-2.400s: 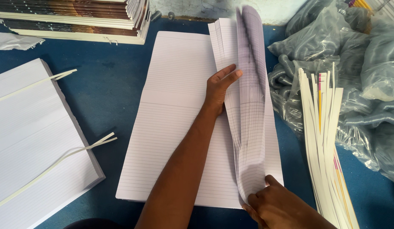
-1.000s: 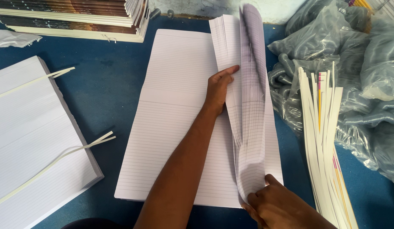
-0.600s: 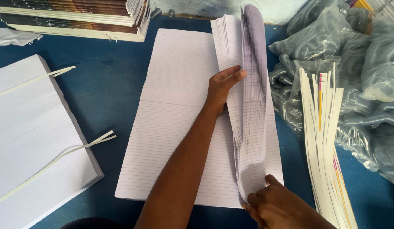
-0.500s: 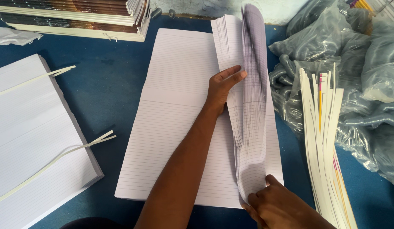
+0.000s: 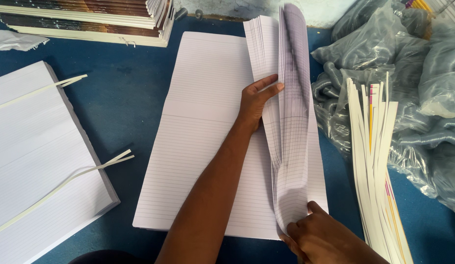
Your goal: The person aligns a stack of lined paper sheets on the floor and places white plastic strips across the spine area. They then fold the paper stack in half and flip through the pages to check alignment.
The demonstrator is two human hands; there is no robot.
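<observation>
A stack of large white ruled sheets (image 5: 203, 142) lies on the blue table. Its right-hand sheets (image 5: 291, 122) are lifted and curled upright into a fanned bundle. My left hand (image 5: 256, 100) reaches across the flat sheets, with its fingers pressed against the left face of the fanned bundle. My right hand (image 5: 325, 237) pinches the bundle's near bottom corner at the frame's lower edge.
A second pile of white paper (image 5: 36, 156) with two paper strips (image 5: 66, 178) lies at the left. Bound book stacks (image 5: 85, 19) sit at the back left. Standing card sheets (image 5: 379, 161) and grey plastic bags (image 5: 413, 73) crowd the right side.
Almost nothing differs: my left fingers have shifted slightly on the fanned sheets, and both hands keep their places.
</observation>
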